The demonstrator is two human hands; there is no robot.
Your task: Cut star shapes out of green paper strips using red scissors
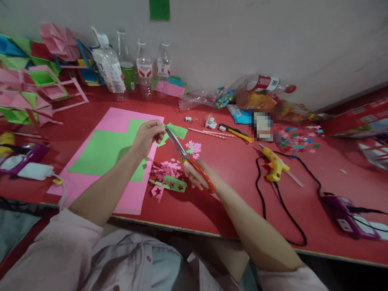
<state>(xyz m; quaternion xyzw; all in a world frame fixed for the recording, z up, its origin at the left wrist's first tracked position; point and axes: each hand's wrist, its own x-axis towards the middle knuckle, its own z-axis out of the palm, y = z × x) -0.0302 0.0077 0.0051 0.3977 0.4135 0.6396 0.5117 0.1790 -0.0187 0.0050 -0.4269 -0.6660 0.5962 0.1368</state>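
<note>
My right hand (195, 174) grips a pair of scissors (176, 142) by the orange handle, blades aimed up and left. Close to the blade tips, my left hand (152, 132) is closed in a pinch; whatever lies between its fingers is too small to make out. Green paper scraps (177, 131) show just past the fingertips. Beneath the left arm is a green sheet (100, 151) on a larger pink sheet (112, 119). Pink scraps (167, 169), a green strip with star-shaped holes (172, 184) and small pink paper stars (194, 148) lie below and beside the scissors.
A yellow glue gun (274, 163) with a black cord lies at right, near a purple power strip (342, 216). Upright bottles (144, 70) and folded paper models (39, 81) stand at the back left. A cutter (239, 134), striped straws (207, 132) and loose stars (298, 139) lie farther back.
</note>
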